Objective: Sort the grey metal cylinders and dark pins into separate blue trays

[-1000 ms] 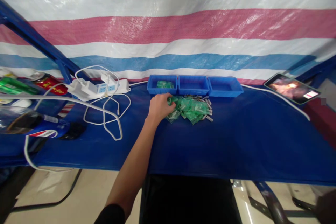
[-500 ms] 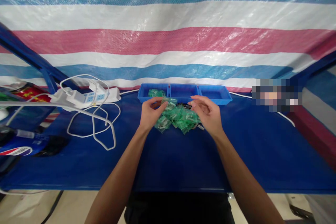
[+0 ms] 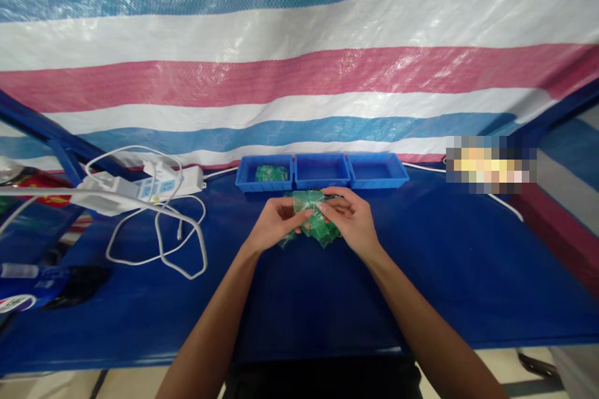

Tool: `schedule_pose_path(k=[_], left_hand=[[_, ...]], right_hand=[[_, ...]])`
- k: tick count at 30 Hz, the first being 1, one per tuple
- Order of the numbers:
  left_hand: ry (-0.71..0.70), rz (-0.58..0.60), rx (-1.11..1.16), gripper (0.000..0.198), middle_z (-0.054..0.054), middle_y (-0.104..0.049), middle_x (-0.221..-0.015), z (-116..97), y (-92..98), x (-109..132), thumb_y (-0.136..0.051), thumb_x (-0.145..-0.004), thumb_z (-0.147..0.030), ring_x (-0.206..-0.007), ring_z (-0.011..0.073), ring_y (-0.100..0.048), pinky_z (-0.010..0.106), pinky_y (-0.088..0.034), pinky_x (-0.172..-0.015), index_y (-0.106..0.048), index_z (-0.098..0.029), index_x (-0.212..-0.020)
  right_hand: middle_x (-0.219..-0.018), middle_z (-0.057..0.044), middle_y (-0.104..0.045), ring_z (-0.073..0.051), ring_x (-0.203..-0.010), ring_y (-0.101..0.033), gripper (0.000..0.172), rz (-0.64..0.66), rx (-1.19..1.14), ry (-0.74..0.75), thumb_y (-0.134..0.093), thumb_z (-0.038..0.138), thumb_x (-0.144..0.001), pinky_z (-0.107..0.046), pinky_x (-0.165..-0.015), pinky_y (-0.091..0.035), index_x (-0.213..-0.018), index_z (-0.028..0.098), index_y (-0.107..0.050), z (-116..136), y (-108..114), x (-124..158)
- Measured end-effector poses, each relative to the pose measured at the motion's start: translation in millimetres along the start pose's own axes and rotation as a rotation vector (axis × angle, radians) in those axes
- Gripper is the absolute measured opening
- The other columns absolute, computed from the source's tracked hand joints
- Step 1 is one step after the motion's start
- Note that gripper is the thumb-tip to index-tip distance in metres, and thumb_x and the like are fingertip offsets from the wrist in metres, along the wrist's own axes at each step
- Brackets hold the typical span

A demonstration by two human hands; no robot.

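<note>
Both hands are at desk centre, just in front of the trays. Left hand [image 3: 276, 225] and right hand [image 3: 352, 219] meet over the pile [image 3: 322, 232] of small green bags, fingertips almost touching. Each grip is narrow, pinched on the same bag [image 3: 305, 202], left from the left edge and right from the right. The bag is raised slightly over the pile's far side, between the two hands. Bag contents are too small to make out.

The pile lies on the desk [image 3: 421, 274] under and between the hands, partly hidden by the fingers, just short of the mid tray.

- Three blue trays stand side by side along the back edge, touching.
- Left tray [image 3: 244, 182] has a few green bags in it.
- Mid tray [image 3: 322, 183] and right tray [image 3: 377, 182] show only blue floor.

Left of the trays is a white power strip [image 3: 140, 187] with plugs in it. Its cable [image 3: 182, 255] loops loose over the desk, well apart from the hands. A bottle [image 3: 19, 290] lies on its side at the far left edge.

A striped tarp [image 3: 299, 75] hangs behind everything. Forearms are bare, coming in from the bottom of the view.
</note>
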State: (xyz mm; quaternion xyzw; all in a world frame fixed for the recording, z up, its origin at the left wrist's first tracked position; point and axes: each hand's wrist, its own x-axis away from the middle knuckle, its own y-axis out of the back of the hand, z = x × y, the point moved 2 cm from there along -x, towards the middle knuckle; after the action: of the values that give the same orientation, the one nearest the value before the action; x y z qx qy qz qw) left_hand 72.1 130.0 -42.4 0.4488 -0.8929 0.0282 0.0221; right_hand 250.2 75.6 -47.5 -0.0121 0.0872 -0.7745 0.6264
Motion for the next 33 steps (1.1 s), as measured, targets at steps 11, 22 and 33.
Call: schedule_pose_path(k=[11,22,33], left_hand=[[0.001,-0.533,0.229,0.047,0.005,-0.07,-0.065,19.3,31.8,-16.4,-0.087,-0.073,-0.056,-0.052,0.0104,-0.06,0.019,-0.037,-0.046,-0.068,-0.013,-0.07],[-0.153,-0.34,-0.517,0.038,0.008,-0.075,-0.091,2.3,38.2,-4.7,-0.072,-0.088,-0.051,-0.082,0.0217,-0.071,0.031,-0.057,-0.074,-0.075,-0.019,-0.109],[-0.035,0.022,-0.927,0.069,0.006,-0.069,-0.104,8.6,58.9,12.6,-0.086,-0.071,-0.046,-0.076,0.0207,-0.066,0.032,-0.056,-0.071,-0.063,-0.025,-0.134]], right_hand=[[-0.077,-0.002,-0.076,-0.019,-0.069,-0.073,0.012,-0.129,0.501,0.381,-0.067,0.029,-0.095,-0.031,-0.07,-0.057,-0.102,0.023,-0.074,5.8,40.4,-5.4],[-0.082,-0.004,-0.079,-0.02,-0.07,-0.074,0.016,-0.054,0.566,0.368,-0.061,0.031,-0.097,-0.032,-0.07,-0.058,-0.101,0.023,-0.075,7.7,38.4,-2.0],[-0.083,-0.003,-0.079,-0.02,-0.071,-0.075,0.015,-0.055,0.582,0.404,-0.062,0.029,-0.097,-0.032,-0.069,-0.057,-0.102,0.022,-0.075,5.8,42.8,-2.6]])
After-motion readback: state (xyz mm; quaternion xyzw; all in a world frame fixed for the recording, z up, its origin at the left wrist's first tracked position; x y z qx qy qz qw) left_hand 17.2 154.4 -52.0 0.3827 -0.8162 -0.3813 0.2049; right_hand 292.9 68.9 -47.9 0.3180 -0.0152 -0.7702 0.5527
